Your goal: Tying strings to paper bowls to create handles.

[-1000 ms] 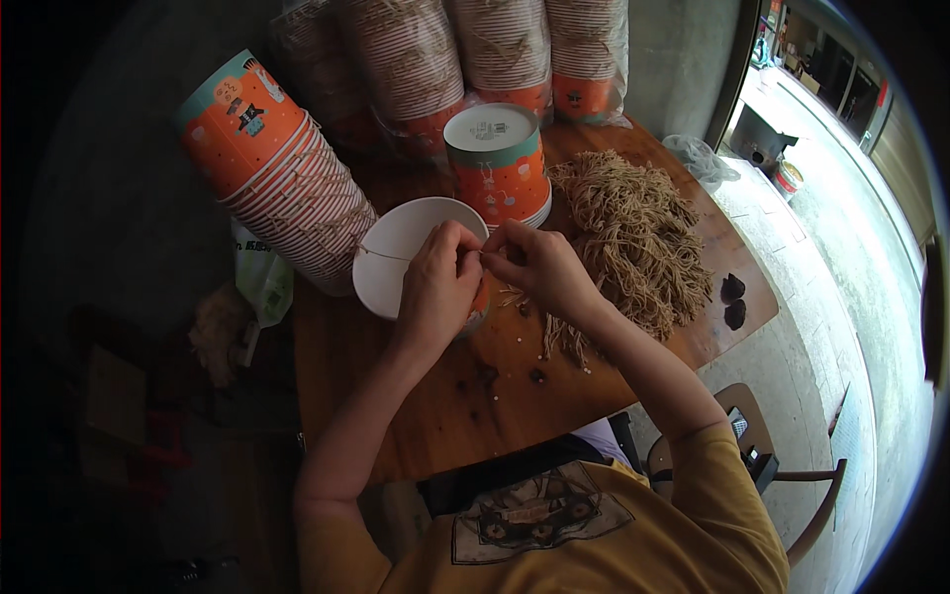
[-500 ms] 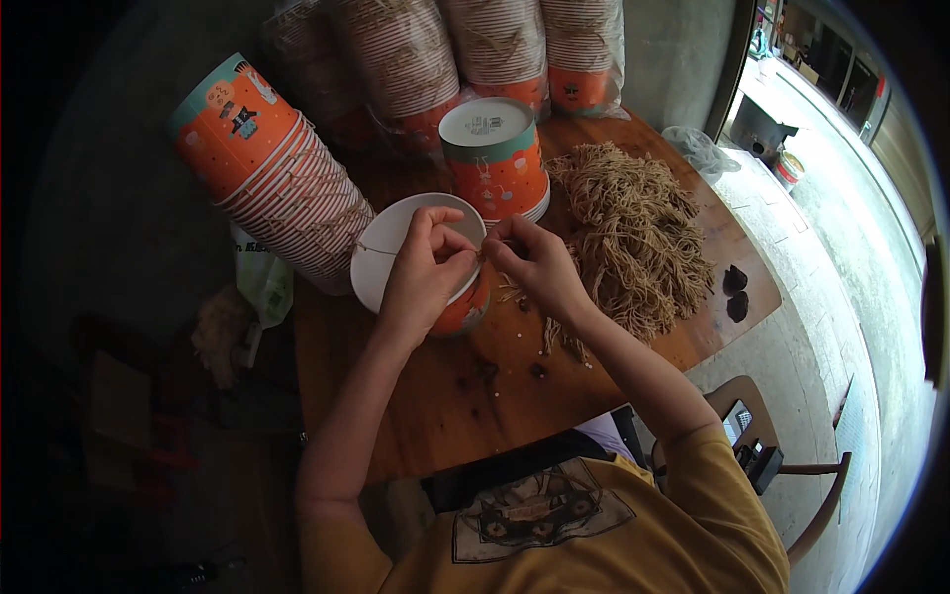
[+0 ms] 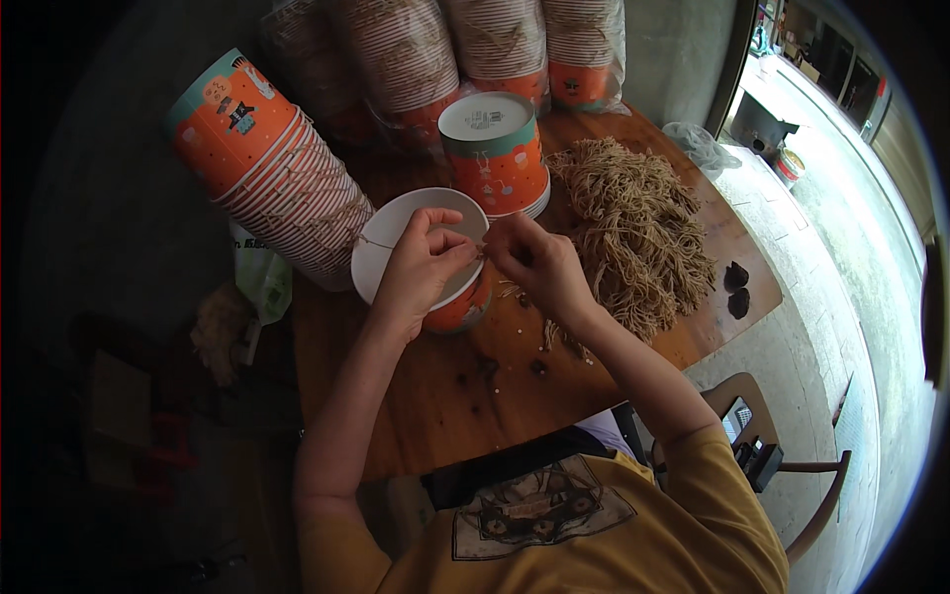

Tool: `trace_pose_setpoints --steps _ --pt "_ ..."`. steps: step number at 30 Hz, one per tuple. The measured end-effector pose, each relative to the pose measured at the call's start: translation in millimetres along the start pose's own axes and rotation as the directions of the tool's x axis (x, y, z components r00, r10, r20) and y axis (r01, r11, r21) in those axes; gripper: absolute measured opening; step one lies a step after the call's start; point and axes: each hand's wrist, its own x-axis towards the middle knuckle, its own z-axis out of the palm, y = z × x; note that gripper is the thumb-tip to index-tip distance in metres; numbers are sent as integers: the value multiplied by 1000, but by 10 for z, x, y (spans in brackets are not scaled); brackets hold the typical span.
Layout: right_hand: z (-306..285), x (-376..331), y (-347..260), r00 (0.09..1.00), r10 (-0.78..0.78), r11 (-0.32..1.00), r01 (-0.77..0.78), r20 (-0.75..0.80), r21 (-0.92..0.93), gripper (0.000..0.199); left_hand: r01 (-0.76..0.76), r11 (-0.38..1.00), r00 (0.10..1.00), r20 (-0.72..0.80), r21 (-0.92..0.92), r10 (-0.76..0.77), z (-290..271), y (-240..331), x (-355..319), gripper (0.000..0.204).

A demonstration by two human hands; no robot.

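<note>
An orange paper bucket with a white inside (image 3: 463,313) stands tilted on the table, its mouth turned up. A thin tan cord (image 3: 374,244) crosses its opening from the left rim. My left hand (image 3: 420,269) lies over the mouth, thumb and index finger pinched on the cord at the right rim. Right beside it, my right hand (image 3: 542,265) has its fingers curled in and pinched at the same spot. The cord end between the fingertips is tiny and mostly hidden. A heap of tan cords (image 3: 641,238) lies just right of my right hand.
Behind the bucket stands an upturned orange bucket stack (image 3: 495,173). A tall nested stack (image 3: 287,188) leans at the left, cords hanging on it. Bagged bucket stacks (image 3: 401,59) line the back. Two dark lumps (image 3: 736,289) lie near the table's right edge (image 3: 762,297).
My right hand has turned, its fingers curling further in and knuckles rising, at the right rim. My left hand stays pinched almost in place. The bucket has barely shifted.
</note>
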Motion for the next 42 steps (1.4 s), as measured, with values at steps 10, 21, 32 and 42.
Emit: trace_pose_setpoints --steps 10,21,32,42 --pt "-35 31 -14 934 -346 856 353 89 -377 11 -34 999 999 -27 26 34 31 -1 10 36" --pt "73 23 37 999 -16 998 18 34 -52 12 -116 978 993 43 171 110 54 -55 -10 37" --pt "87 30 173 965 238 849 -262 112 459 9 -147 973 989 46 179 141 53 -82 -13 35" --pt "-21 20 70 975 123 927 -179 184 331 23 -153 974 988 2 169 155 75 -74 -13 37"
